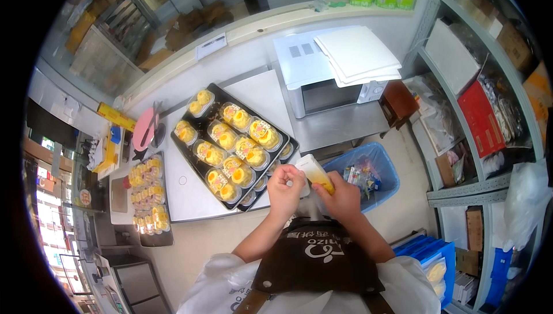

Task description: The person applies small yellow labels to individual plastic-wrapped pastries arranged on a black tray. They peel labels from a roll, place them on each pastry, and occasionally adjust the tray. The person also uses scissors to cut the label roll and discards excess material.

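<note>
My right hand (339, 195) is closed around a white and yellow carton (314, 172), held at a slant in front of my chest. Just left of its upper end is my left hand (285, 188), with fingers curled and thumb near the fingertips; whether something small is pinched there I cannot tell. Left of my hands lies a black baking tray (190, 141) holding several clear plastic cups of yellow pastries (244, 171), most with printed stickers on their lids. A second black tray (295, 143) with similar cups shows beneath it.
A white worktable (185, 201) bears the trays. Another tray of packed pastries (149, 193) stands at left, near a pink round board (144, 128). A microwave oven (328, 93) carries white sheets (358, 50). A blue waste bin (391, 175) is at right, before metal shelves (464, 193). Blue crates (449, 258) stand lower right.
</note>
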### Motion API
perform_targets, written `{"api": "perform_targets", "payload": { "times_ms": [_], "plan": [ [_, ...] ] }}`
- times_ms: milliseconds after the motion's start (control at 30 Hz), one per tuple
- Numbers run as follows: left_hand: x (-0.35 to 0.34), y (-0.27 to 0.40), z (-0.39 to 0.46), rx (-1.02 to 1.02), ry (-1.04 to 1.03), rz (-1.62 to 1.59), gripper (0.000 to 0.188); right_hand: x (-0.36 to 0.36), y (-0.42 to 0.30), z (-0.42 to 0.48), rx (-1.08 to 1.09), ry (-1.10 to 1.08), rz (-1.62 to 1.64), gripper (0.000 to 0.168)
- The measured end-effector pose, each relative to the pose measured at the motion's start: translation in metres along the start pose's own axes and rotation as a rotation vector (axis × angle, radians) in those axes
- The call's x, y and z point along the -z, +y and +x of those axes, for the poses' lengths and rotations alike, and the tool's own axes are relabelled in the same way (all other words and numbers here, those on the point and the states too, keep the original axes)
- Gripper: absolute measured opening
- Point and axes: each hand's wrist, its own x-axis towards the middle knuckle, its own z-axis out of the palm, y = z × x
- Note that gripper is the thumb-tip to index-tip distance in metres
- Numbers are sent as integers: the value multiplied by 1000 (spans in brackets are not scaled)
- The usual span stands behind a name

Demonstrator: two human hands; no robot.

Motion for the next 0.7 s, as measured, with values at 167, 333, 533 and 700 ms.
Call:
{"api": "perform_targets", "payload": {
  "times_ms": [167,333,533,700],
  "plan": [
    [7,-4,-1,-196,-5,252,9,5,-3,-1,-50,-95,43,35],
    [21,-8,2,-133,-81,287,7,14,1,3,-59,-227,99,40],
    [38,8,10,-216,-262,457,8,29,8,9,-158,-464,249,46],
    [50,21,22,-558,-369,672,14,33,14,12,-163,-610,311,50]
  ]
}}
